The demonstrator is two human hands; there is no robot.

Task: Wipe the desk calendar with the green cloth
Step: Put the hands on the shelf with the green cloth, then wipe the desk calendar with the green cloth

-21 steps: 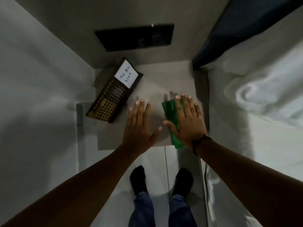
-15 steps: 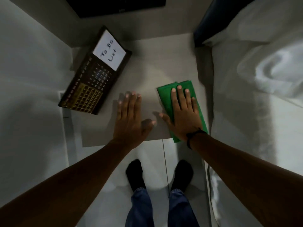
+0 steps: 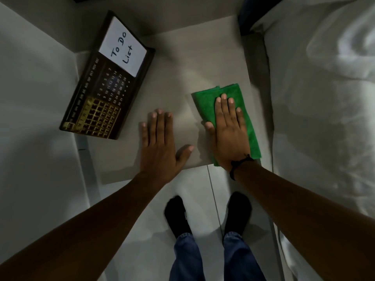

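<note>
Your right hand (image 3: 228, 132) lies flat, fingers spread, on the green cloth (image 3: 207, 107) — not gripping it; your left hand (image 3: 159, 147) rests flat on the table (image 3: 182, 63). Bunch the cloth firmly, then carry it to the desk calendar (image 3: 107, 82) — far-left corner.
</note>
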